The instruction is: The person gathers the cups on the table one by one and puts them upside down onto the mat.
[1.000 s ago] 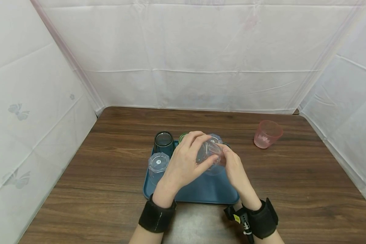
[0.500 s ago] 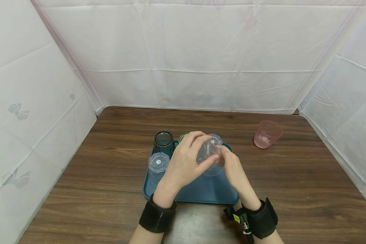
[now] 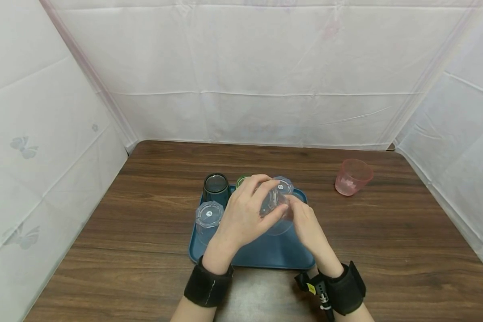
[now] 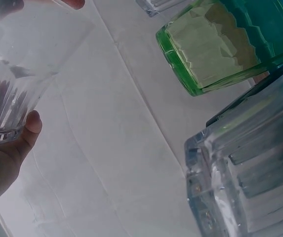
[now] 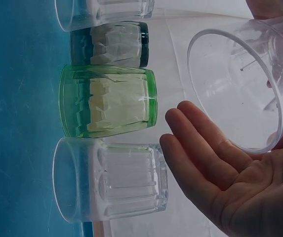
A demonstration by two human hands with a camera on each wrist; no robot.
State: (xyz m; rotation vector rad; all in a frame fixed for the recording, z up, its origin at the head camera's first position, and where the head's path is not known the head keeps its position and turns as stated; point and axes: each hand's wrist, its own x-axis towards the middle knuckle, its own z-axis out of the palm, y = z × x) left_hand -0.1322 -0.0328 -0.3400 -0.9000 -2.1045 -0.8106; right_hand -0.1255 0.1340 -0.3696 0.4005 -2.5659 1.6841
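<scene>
My left hand (image 3: 245, 214) holds a clear plastic tumbler (image 3: 275, 205) near its base, thumb on the near side and fingers over the far side. Its base points up and its wide rim (image 5: 198, 84) tilts down above the tray. From the right, my right hand (image 3: 306, 223) touches the tumbler, with the rim at the base of its fingers. In the right wrist view, several fingers (image 5: 190, 148) reach out past the rim, and the thumb is partly hidden behind the clear wall. The blue tray (image 3: 269, 252) lies beneath both hands.
On the tray stand upside-down cups: a dark cup (image 3: 216, 190), a clear one (image 3: 209, 217) at left, a green one (image 5: 109, 101) mostly hidden by my left hand in the head view, and another clear one (image 3: 283, 184). A pink cup (image 3: 353, 177) stands upright at right.
The held tumbler has turned slightly and its rim has shifted a little toward the left and nearer the person. The right hand has moved slightly left with it; the left hand barely moves.
</scene>
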